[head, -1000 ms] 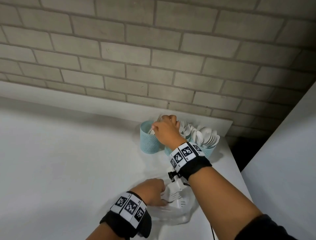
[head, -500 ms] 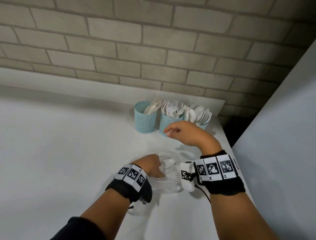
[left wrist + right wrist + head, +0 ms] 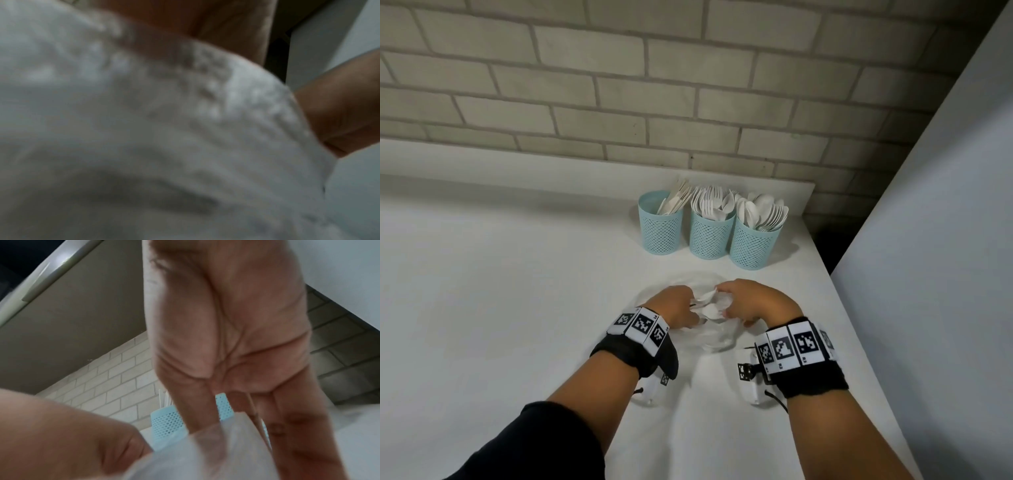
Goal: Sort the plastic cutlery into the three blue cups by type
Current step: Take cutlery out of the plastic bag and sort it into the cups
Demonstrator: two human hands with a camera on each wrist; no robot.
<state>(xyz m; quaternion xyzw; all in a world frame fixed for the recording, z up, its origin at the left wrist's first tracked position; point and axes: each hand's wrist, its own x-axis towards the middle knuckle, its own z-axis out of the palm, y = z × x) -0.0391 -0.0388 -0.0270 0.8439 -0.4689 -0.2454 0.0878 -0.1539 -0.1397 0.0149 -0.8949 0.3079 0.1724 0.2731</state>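
We record a white table (image 3: 482,308), its surface matte and plain, running from the near edge to the far wall. Behind it we list a brick wall (image 3: 619,85) of pale grey-beige bricks with darker mortar lines, and a white ledge (image 3: 517,161) along the wall's foot. At right stands a tall white panel (image 3: 945,257), with a dark gap (image 3: 825,246) between it and the table's far right corner.

Pale brick wall (image 3: 619,102) behind white counter (image 3: 500,291)
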